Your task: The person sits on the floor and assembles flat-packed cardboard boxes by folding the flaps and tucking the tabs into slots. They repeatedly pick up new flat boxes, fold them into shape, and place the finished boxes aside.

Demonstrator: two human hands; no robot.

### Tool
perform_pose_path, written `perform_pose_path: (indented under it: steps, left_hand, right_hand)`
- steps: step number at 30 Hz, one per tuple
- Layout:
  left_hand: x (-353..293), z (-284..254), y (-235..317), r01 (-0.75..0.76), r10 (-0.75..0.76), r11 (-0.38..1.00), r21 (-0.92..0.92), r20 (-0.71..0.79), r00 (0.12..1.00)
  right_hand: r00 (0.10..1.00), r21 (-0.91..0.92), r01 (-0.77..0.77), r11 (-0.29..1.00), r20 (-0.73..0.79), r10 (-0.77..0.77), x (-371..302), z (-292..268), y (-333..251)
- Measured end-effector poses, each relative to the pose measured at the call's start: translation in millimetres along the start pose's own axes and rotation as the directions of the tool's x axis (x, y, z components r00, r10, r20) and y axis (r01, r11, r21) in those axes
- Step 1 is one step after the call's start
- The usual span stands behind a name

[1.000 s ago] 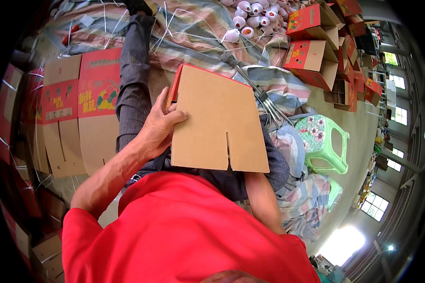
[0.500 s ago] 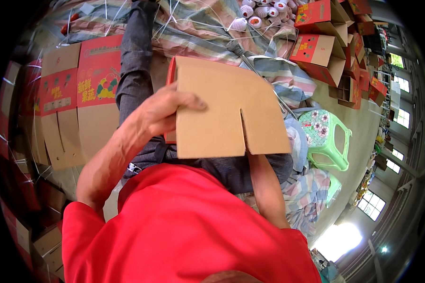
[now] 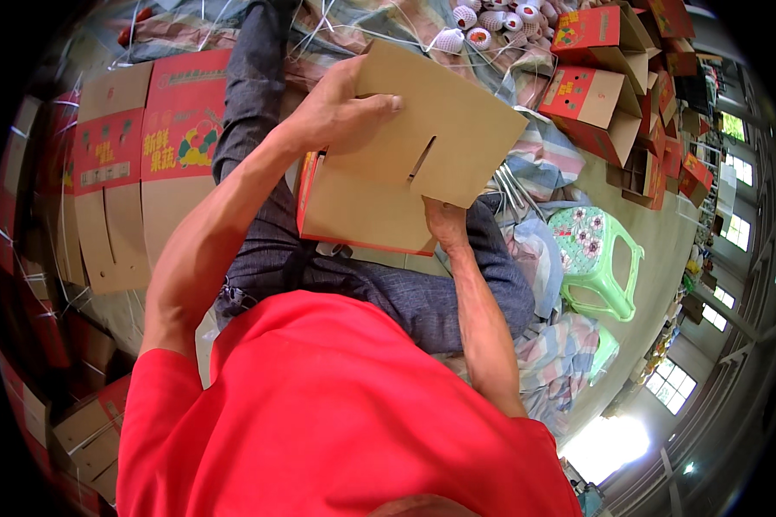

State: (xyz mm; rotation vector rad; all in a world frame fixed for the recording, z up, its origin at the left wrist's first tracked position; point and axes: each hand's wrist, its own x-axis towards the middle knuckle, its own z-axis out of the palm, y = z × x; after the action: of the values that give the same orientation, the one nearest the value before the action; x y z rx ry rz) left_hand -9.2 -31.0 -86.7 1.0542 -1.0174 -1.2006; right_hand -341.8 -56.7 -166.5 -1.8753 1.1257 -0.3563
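Observation:
Over my lap is a red-and-brown cardboard box (image 3: 362,202), its plain brown side up and red showing along its edges. A brown flap (image 3: 474,112) with a narrow slit tilts up across its far part. My left hand (image 3: 349,108) grips the flap's left side, thumb on top and fingers hidden behind. At the flap's near right corner, my right hand (image 3: 447,226) is curled against the underside, its fingertips mostly covered by the cardboard.
Flattened red-and-brown cartons (image 3: 147,164) lie to the left. Open cartons (image 3: 591,103) are stacked at the far right, beside net-wrapped fruit (image 3: 491,21) on striped sheeting (image 3: 547,159). A green plastic stool (image 3: 591,250) stands on the right.
My left hand has moved farther away with the cardboard, and the slit flap now slants upward from the rest of the box. My right hand has come into view from beneath it.

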Motion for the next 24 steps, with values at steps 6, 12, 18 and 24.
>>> perform_pose_path:
  steps: [6,12,18,24]
  left_hand:
    - [8.5,-2.3,-9.7,-0.105,0.113,0.985,0.14,-0.05,0.992]
    - [-3.5,-15.3,-11.4,-0.029,0.034,0.992,0.124,-0.033,0.999]
    - [-10.8,-20.5,-11.4,0.005,0.001,0.976,0.217,-0.028,1.0]
    - [-24.3,-26.1,-19.4,-0.033,0.03,0.979,0.202,0.019,0.999]
  right_hand:
    - [0.989,0.244,-0.052,0.968,-0.119,0.083,4.1,2.4,-28.7]
    - [0.987,0.143,0.063,0.988,-0.154,-0.041,6.4,8.0,-14.0]
    - [0.979,0.077,-0.066,0.995,-0.19,0.079,0.3,8.7,-19.3]
    - [0.982,0.077,-0.033,0.996,-0.183,0.047,-4.5,8.0,-24.3]
